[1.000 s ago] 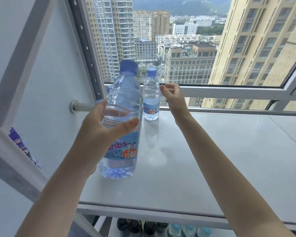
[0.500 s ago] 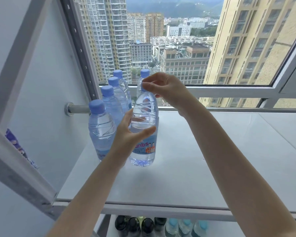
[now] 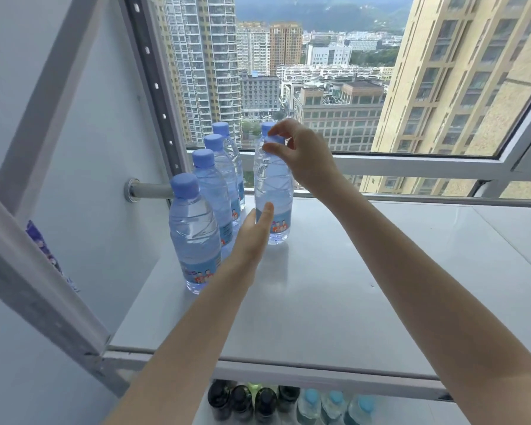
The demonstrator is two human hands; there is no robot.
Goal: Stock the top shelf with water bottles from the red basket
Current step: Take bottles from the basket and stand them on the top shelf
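- Under the front edge of the shelf, dark bottles are seen on the left. Clear bottles with light blue caps are seen just beside them on the right.
- The shelf is white and flat. Both arms are stretched out over it.
- The left hand is held flat, with the fingers straight and close together. It is set against the low part of the bottle, by the label. Nothing is gripped in it. It cannot be told for sure if the bottle is touched.
- A row of four water bottles is lined up on the left side of the shelf, from front to back. All four are upright and have blue caps. The left hand is just to the right of the front one.
- The bottle is stood upright on the shelf, just to the right of the row and near its far end.
- The right hand is placed at the top of the bottle. The neck is pinched between the thumb and the fingers, right at the blue cap.
- A grey rod is fixed to the left wall behind the row.
- A window is found behind the shelf. Tall buildings are seen through it.
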